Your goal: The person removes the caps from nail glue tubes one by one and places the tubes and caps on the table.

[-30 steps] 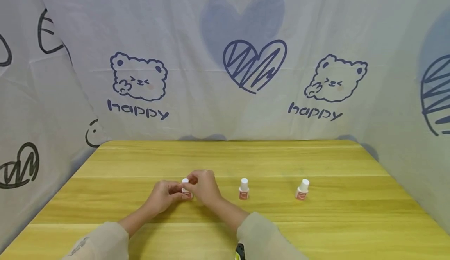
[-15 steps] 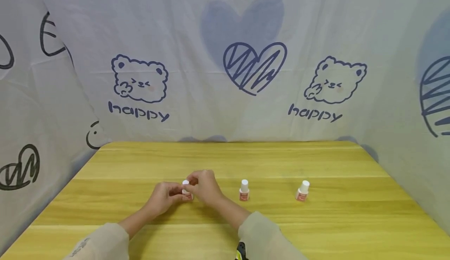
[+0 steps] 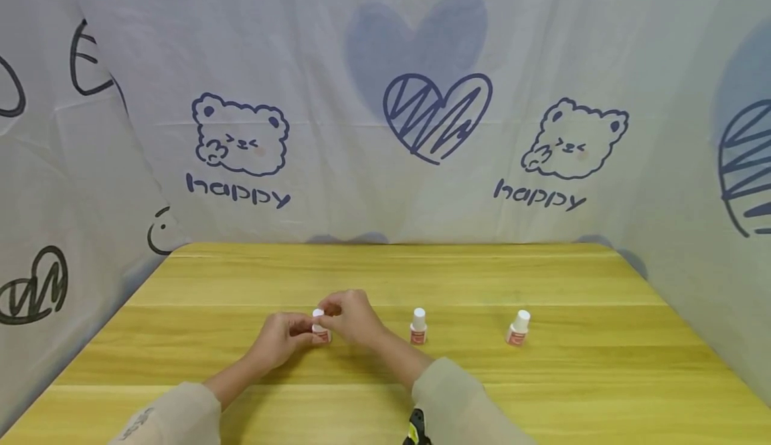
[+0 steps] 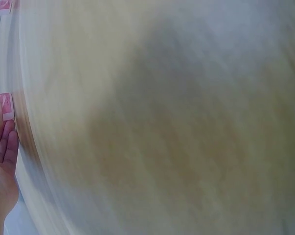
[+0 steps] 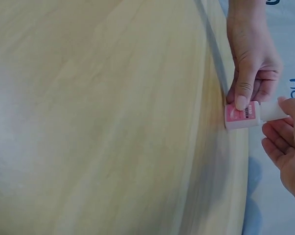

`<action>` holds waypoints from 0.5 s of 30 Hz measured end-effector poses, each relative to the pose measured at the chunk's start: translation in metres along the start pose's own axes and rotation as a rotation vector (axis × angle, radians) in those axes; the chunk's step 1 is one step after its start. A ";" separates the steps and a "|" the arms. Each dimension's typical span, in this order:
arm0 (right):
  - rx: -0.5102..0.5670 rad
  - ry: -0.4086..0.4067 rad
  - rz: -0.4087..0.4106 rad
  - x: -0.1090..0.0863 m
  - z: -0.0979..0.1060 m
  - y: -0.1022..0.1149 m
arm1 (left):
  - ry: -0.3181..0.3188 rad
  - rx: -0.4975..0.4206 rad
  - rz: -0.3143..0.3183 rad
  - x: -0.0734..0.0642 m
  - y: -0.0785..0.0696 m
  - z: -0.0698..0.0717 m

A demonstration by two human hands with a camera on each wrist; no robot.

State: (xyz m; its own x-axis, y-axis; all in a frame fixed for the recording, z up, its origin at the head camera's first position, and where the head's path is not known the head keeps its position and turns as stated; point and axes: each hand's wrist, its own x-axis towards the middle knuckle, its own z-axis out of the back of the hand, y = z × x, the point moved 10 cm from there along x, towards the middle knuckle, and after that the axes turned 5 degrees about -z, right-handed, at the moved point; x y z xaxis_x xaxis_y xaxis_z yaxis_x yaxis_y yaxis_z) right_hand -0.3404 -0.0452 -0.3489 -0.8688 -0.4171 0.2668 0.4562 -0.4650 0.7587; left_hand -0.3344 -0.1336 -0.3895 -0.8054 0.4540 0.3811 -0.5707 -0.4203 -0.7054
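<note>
A small white bottle [image 5: 250, 115] with a pink-red label and a tall white cap stands upright on the wooden table, left of centre in the head view. My left hand [image 3: 278, 340] grips its body from the left, the thumb lying over the label in the right wrist view. From the right, my right hand [image 3: 355, 321] pinches the white cap [image 5: 273, 111] between thumb and fingers. The cap sits on the bottle's neck. Two similar bottles stand apart to the right: a middle bottle [image 3: 418, 327] and a far-right bottle [image 3: 519, 328].
The wooden table [image 3: 482, 391] reaches back to a white cloth backdrop [image 3: 337, 184] printed with bears and hearts. Cloth also hangs along both sides. A black and yellow item [image 3: 416, 427] shows at the right sleeve.
Both hands stay at the same bottle, with the right hand and forearm shifting only slightly. The head view has tilted a little. The other bottles have not moved.
</note>
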 end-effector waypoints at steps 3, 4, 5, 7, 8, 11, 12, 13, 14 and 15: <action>0.030 -0.021 -0.016 -0.001 0.002 -0.002 | -0.009 0.021 -0.005 0.001 -0.002 0.001; 0.036 -0.033 -0.024 -0.002 0.002 -0.003 | -0.012 0.032 -0.010 0.001 -0.003 0.001; 0.040 -0.046 -0.029 -0.002 0.003 -0.003 | -0.018 0.046 -0.017 0.001 -0.003 0.001; 0.042 -0.076 -0.035 -0.003 0.004 -0.004 | -0.031 0.060 -0.039 0.001 -0.004 0.003; 0.045 -0.092 -0.039 -0.004 0.004 -0.004 | -0.040 0.062 -0.058 0.001 -0.006 0.003; 0.045 -0.133 -0.044 -0.006 0.005 -0.003 | -0.067 0.053 -0.119 0.000 -0.011 0.006; 0.045 -0.141 -0.045 -0.007 0.006 -0.002 | -0.070 0.040 -0.125 0.000 -0.011 0.006; 0.044 -0.147 -0.047 -0.007 0.006 -0.001 | -0.070 0.035 -0.128 -0.001 -0.011 0.006; 0.044 -0.150 -0.049 -0.007 0.006 -0.001 | -0.070 0.032 -0.126 -0.001 -0.010 0.006; 0.043 -0.151 -0.049 -0.008 0.005 -0.001 | -0.064 0.025 -0.107 -0.001 -0.008 0.006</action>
State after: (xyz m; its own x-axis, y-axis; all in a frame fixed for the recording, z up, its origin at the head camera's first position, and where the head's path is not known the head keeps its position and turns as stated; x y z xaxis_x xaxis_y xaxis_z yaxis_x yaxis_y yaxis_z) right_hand -0.3353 -0.0374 -0.3482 -0.9104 -0.2714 0.3124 0.4066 -0.4468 0.7969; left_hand -0.3297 -0.1354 -0.3806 -0.7477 0.4466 0.4915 -0.6573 -0.3919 -0.6437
